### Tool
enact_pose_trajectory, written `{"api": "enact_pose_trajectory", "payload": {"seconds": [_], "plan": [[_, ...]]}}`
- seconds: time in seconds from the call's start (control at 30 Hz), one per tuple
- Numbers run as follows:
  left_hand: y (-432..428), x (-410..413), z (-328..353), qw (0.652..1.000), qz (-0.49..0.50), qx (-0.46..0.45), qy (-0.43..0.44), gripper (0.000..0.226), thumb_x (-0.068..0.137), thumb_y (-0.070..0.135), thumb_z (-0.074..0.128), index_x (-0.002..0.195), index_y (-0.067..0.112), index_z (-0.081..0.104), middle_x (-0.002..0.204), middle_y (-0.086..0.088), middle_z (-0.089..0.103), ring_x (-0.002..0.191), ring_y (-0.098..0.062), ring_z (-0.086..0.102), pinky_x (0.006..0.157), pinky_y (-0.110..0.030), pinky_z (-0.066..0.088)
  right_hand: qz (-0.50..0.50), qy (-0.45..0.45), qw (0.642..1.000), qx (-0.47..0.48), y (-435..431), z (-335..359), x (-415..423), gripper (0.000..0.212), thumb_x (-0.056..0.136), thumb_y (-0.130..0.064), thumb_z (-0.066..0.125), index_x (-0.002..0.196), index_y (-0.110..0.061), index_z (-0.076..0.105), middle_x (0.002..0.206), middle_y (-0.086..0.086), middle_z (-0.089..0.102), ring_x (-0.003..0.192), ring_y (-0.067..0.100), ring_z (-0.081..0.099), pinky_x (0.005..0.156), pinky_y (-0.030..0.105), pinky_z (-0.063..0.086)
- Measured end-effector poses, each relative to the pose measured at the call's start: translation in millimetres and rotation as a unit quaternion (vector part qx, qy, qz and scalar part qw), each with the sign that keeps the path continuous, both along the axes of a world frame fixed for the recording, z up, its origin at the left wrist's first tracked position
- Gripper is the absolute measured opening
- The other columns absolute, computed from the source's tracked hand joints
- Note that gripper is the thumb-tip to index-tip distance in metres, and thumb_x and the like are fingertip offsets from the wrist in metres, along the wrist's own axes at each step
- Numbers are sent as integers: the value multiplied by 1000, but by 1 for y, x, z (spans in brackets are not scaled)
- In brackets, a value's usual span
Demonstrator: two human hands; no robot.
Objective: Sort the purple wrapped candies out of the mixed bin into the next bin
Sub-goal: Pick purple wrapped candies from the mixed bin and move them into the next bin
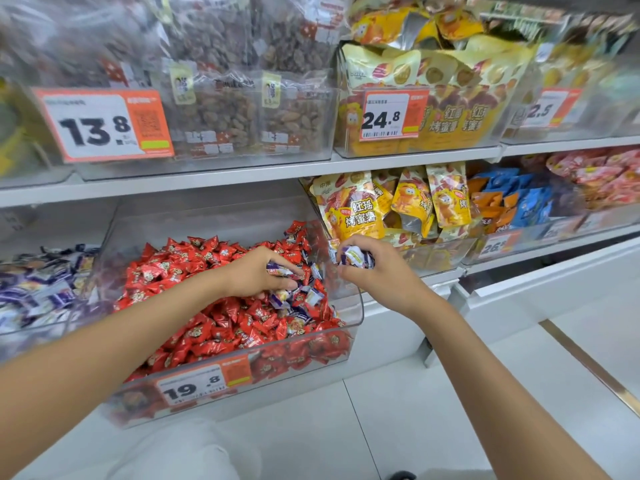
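The left hand [256, 271] is set down into the mixed bin [358, 317], at its far right part, because the loose purple candies [304, 299] lie gathered there among the red candies [221, 323]. Its grip is pinched on a single candy [278, 270], with thumb and fingers curled round the purple wrapper. The right hand [377, 271] is held just beyond the bin's right wall, above the rim, and its grip is curled round a handful [355, 256] of purple wrappers, seemingly so that picks can be stored there while the other hand is used for picking. The left bin [41, 344], already heaped with purple wrappers, is judged to be the goal. It stands just beside the mixed bin, so the handful must be carried across the whole red heap. Open room is found above the heap, bounded overhead by the shelf [207, 178] and at the sides by tall clear walls that must be cleared. The heap is piled close to the low near rim, so red candies could be knocked over it by a dragged wrist.
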State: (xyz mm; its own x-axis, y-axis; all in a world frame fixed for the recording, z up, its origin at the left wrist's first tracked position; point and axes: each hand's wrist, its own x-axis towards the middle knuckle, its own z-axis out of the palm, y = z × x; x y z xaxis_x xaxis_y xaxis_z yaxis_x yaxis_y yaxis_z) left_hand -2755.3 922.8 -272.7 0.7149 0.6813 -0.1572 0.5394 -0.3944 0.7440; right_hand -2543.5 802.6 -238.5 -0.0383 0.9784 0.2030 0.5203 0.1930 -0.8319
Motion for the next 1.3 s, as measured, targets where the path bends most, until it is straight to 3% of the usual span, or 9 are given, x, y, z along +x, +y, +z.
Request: {"api": "enact_pose_trajectory", "payload": {"seconds": [0.23, 0.43, 0.6, 0.7, 0.83, 1.0, 1.13, 1.2, 1.3], "plan": [[-10, -76, 40, 994, 73, 71, -41, 2, 82, 37, 72, 81, 35, 73, 81, 3, 72, 71, -40, 62, 63, -45, 54, 25, -49, 998, -2, 0, 18, -46, 17, 89, -12, 66, 86, -28, 59, 81, 8, 59, 63, 14, 47, 61, 26, 39], [-34, -182, 69, 980, 141, 120, -67, 6, 87, 13, 71, 82, 16, 70, 56, 23, 62, 43, 6, 47, 48, -7, 33, 98, -93, 991, -5, 17, 19, -140, 8, 89, -13, 64, 91, -21, 62, 85, 9, 62, 61, 18, 45, 62, 29, 36], [-37, -311, 66, 960, 239, 136, -54, 6, 86, 17, 71, 85, 11, 72, 61, 13, 66, 44, -5, 45, 45, -18, 37, 188, -77, 979, 8, 43, 24, -244, 16, 88, -12, 64, 87, -27, 64, 73, -4, 57, 57, 7, 40, 57, 26, 35], [-30, -380, 61, 939, 302, 164, -30, 4, 85, 19, 72, 84, 15, 72, 69, 4, 69, 43, -5, 50, 48, -20, 40, 221, -104, 970, 16, 68, 26, -306, 27, 88, -17, 65, 89, -42, 58, 89, 0, 63, 56, 3, 44, 60, 25, 37], [-5, -432, 42, 920, 350, 175, 25, 9, 84, 28, 73, 90, 21, 74, 92, 6, 72, 79, -13, 66, 70, -35, 50, 235, -188, 953, -23, 115, 17, -365, 30, 93, -23, 59, 122, -28, 58, 115, -6, 55, 40, 4, 41, 48, 19, 36], [26, -433, 28, 905, 378, 192, 45, 27, 86, 29, 72, 107, 13, 71, 103, 0, 71, 75, -3, 60, 69, -24, 43, 215, -251, 943, -44, 160, 6, -398, 48, 92, -26, 61, 138, -24, 50, 146, 4, 46, 77, 18, 62, 73, 32, 50], [44, -435, 25, 921, 341, 149, 117, 67, 76, 39, 80, 135, 23, 54, 141, 0, 53, 129, -20, 50, 104, -37, 42, 263, -217, 936, -86, 181, 3, -405, 73, 83, -43, 74, 146, -30, 39, 156, -4, 32, 140, 19, 36, 107, 29, 34], [42, -438, 22, 940, 313, 92, 102, 86, 71, 40, 84, 145, 29, 41, 152, 5, 39, 140, -19, 35, 115, -38, 30, 269, -241, 928, -86, 184, 1, -400, 75, 84, -44, 72, 149, -34, 34, 158, -5, 29, 144, 21, 30, 114, 36, 31], [28, -448, 8, 940, 319, 93, 72, 88, 73, 36, 83, 148, 30, 35, 155, 7, 32, 141, -16, 32, 113, -32, 28, 269, -205, 939, -70, 178, -5, -396, 42, 92, -24, 66, 133, -24, 57, 141, -1, 53, 124, 20, 54, 104, 34, 44]]}}
